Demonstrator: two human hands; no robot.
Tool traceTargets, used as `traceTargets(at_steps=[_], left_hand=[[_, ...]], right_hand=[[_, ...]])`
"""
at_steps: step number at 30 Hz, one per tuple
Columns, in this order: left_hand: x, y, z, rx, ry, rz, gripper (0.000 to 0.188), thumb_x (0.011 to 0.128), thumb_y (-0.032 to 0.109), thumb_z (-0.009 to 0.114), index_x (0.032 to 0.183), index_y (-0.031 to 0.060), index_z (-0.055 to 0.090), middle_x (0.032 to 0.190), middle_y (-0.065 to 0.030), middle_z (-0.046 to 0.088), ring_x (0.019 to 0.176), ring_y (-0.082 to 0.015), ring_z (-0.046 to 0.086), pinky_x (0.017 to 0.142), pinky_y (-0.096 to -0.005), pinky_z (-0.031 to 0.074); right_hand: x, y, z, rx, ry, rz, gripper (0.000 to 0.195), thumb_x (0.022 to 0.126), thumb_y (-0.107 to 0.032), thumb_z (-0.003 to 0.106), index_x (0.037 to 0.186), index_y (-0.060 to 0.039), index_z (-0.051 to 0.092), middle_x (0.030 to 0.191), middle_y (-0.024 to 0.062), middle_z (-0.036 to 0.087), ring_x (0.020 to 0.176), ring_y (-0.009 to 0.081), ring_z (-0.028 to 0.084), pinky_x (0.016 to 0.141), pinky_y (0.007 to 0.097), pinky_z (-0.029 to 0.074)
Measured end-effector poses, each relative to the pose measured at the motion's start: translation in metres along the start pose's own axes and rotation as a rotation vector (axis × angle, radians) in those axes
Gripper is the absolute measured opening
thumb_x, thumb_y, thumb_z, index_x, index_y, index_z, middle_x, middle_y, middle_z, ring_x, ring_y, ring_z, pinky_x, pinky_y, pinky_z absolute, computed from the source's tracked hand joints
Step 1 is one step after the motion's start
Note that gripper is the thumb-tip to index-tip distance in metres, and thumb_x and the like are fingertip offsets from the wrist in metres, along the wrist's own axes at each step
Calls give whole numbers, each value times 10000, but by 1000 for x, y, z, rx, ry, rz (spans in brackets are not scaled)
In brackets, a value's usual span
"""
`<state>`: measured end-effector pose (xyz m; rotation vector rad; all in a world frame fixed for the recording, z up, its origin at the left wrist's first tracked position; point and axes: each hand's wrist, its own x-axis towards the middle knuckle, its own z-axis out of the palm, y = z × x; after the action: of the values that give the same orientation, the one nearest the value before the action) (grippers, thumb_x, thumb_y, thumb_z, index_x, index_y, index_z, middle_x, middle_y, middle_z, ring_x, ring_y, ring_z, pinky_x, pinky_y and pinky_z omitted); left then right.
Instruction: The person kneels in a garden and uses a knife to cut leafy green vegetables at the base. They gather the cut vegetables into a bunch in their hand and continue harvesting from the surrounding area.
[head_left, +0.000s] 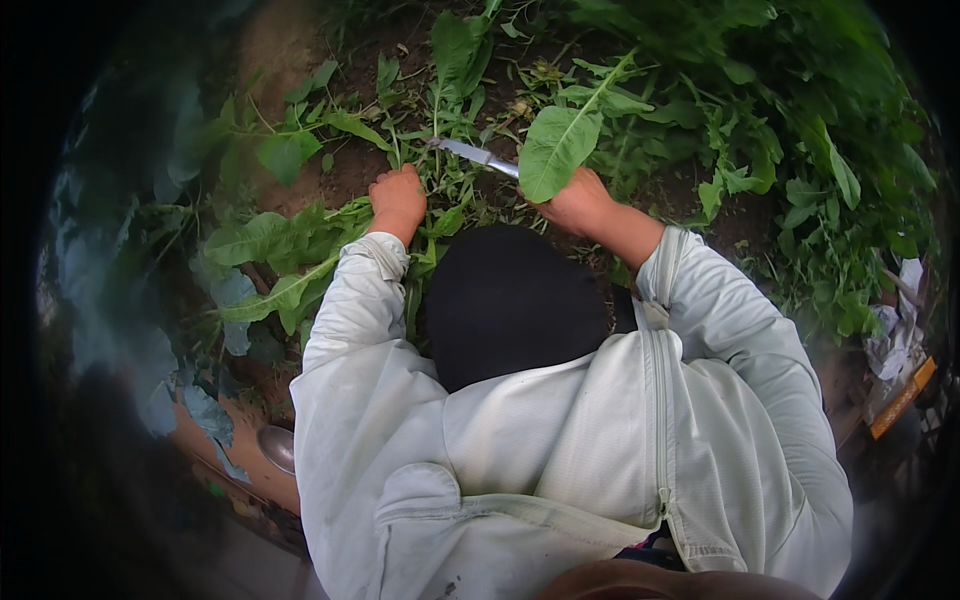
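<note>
My left hand (398, 196) is closed around the stems of leafy green plants, whose long toothed leaves (262, 238) spread out to its left. In my right hand (577, 201) is a knife with a metal blade (466, 151), pointing left. The blade tip is among low stems just above my left hand. A broad green leaf (556, 146) partly covers my right hand and the knife's handle. More upright leaves (454, 56) grow from the soil beyond the blade.
Dense green plants (810, 172) stand at the right, and bluish broad leaves (206, 409) at the left. A round metal object (277, 448) lies at lower left. Crumpled pale sheeting (894, 341) and an orange strip (904, 397) are at far right. Brown soil (360, 165) shows between plants.
</note>
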<state>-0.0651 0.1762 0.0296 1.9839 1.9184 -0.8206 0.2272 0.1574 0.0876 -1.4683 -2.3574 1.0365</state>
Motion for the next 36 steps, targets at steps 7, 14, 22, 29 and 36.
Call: traceTargets(at_steps=[7, 14, 22, 29, 36], left_hand=[[-16, 0, 8, 72, 230, 166, 148, 853, 133, 532, 989, 78, 540, 887, -103, 628, 869, -289, 610, 746, -419, 472], [-31, 3, 13, -42, 325, 191, 105, 834, 95, 532, 935, 81, 505, 845, -108, 600, 844, -298, 591, 749, -425, 463], [-34, 3, 17, -139, 310, 208, 175, 783, 38, 543, 947, 82, 505, 892, -108, 583, 913, -309, 566, 804, -430, 449], [-40, -6, 23, -199, 268, 208, 188, 787, 41, 540, 967, 92, 517, 921, -104, 581, 949, -301, 556, 815, -436, 442], [-34, -9, 26, -213, 296, 222, 195, 797, 57, 533, 988, 95, 537, 942, -102, 586, 964, -300, 553, 816, -438, 442]], right_hand=[[32, -2, 12, 26, -7, -26, 195, 878, -222, 536, 1003, -95, 614, 935, 147, 653, 855, 356, 622, 727, 439, 508], [52, -17, 18, 112, -110, -34, 310, 908, -216, 554, 1190, -90, 582, 948, 149, 644, 910, 315, 614, 752, 433, 479], [66, -6, 62, 219, -232, 32, 326, 917, -295, 481, 1165, -125, 608, 1054, 112, 637, 1064, 301, 568, 907, 415, 436], [70, -36, 19, 177, -444, 106, 380, 891, -224, 565, 1254, -110, 562, 896, 171, 672, 799, 344, 649, 738, 443, 498], [52, -34, 27, 263, -396, 180, 245, 865, -183, 556, 1072, -58, 596, 867, 203, 645, 846, 380, 631, 743, 481, 467]])
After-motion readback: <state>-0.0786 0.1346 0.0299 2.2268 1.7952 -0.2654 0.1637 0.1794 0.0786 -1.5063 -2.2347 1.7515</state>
